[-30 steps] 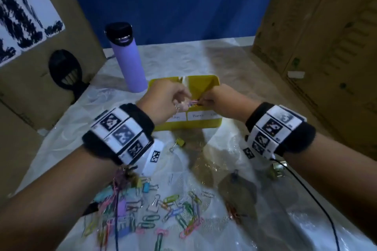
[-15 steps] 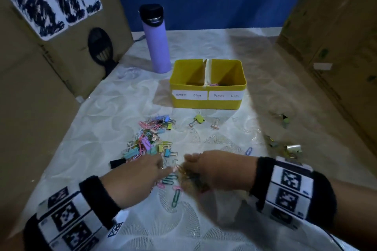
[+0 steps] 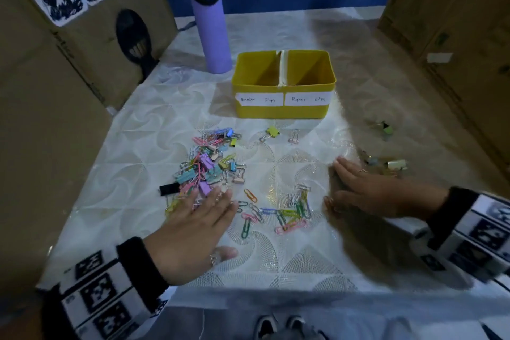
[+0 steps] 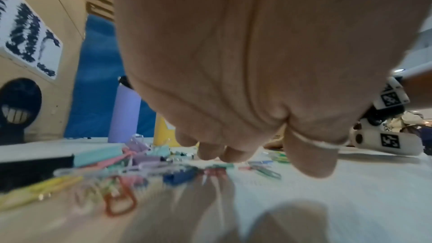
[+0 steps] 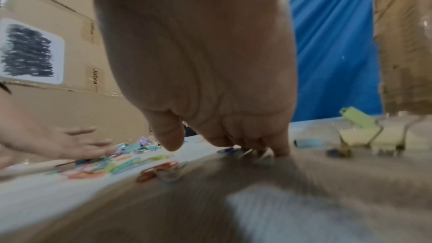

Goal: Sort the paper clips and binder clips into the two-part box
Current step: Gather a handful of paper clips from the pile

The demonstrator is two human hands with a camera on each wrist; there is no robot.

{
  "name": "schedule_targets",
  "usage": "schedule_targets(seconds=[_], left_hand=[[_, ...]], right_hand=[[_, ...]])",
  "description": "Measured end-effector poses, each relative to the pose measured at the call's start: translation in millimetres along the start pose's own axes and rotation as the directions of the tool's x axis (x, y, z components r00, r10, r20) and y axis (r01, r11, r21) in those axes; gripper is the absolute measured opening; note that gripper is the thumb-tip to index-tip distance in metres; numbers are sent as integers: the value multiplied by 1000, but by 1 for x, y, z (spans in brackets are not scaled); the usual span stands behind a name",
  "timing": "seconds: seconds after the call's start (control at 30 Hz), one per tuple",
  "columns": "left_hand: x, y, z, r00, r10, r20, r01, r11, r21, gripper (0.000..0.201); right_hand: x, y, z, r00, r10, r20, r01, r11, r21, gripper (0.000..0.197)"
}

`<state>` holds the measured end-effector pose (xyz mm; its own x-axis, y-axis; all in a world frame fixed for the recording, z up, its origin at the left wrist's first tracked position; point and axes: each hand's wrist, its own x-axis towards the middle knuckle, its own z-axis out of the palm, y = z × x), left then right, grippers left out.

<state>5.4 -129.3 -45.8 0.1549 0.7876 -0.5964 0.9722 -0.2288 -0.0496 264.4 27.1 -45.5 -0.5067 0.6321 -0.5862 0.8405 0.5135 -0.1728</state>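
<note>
Landmark: yellow plastic two-part box (image 3: 284, 107), labelled "Binder Clips" left and "Paper Clips" right.
Clips: loose group of coloured wire paper clips (image 3: 287, 215) lies on the surface in front of the box, between both hands; long axes mixed.
Mixed pile (image 3: 209, 168): front-left of the box.
Left hand (image 3: 193, 232): flat, fingers straight, holds nothing, tips at the pile.
Right hand (image 3: 367, 190): flat, palm down, holds nothing; seems about equally near.

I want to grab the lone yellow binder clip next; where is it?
In the head view, the yellow binder clip lies just in front of the yellow box, below its binder-clips label, with a pink binder clip to its right.
</note>
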Motion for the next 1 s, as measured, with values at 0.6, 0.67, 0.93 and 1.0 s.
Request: schedule_targets(seconds=[0.6,0.67,0.93,1.0], left_hand=[[26,29,-12,985,7,171,38,965,-258,101],[29,39,-13,985,53,165,-9,967,-254,94],[44,26,-35,983,63,-170,-124,919,-374,72],[47,24,-40,980,71,-184,-132,928,-348,64]], right_hand=[[-31,-43,36,989,37,146,-45,998,53,81],[-25,-58,44,995,6,104,-11,999,44,91],[-36,-64,41,955,28,-295,88,924,373,55],[-36,-57,46,927,160,-339,-12,917,398,47]])
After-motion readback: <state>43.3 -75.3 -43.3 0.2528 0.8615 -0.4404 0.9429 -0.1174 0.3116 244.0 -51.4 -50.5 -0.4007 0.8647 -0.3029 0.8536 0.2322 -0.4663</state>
